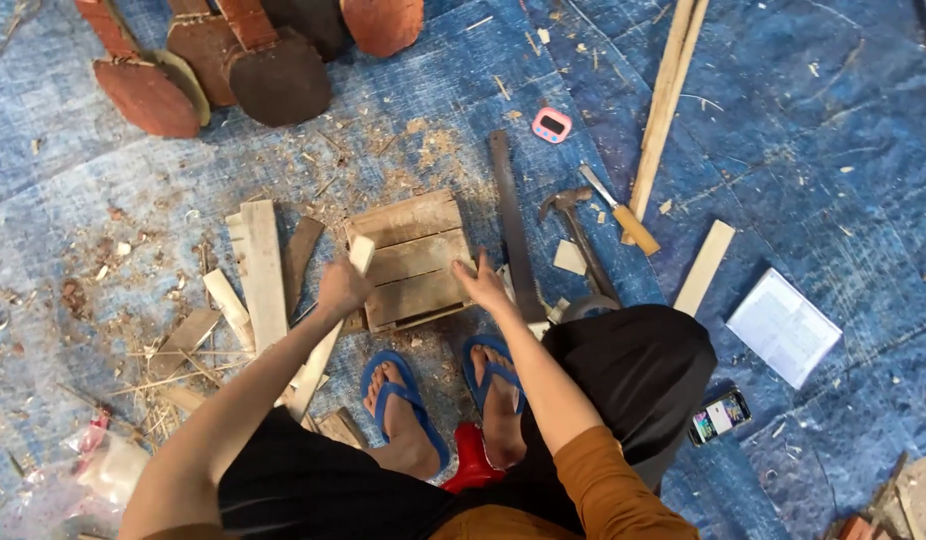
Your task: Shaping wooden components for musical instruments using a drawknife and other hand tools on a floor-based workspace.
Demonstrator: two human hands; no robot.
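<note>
Nearest, at the far-left near corner, a crumpled clear plastic bag [108,462] lies on the blue tarp [833,180]; to the near right sits a phone [720,415] with a lit, many-coloured screen, and just beyond it a white rectangular booklet [783,326] whose print is too small to tell.

Beyond the feet in blue sandals, the left hand [341,287] is closed around a short pale wood strip [361,254], which stands up over the left edge of a small slatted wooden panel [411,262]. The right hand [485,287] rests on the panel's right edge, fingers spread and pressing down.

By my reading, the panel is well along: several slats already lie side by side across it, while loose offcuts and a long plank [264,272] wait unused at its left among shavings.

Right of the panel lie a saw blade [514,235], a hammer [575,232] and a chisel [621,211]. Farther off sits a small pink timer [552,124], rounded, with a dark display.
</note>
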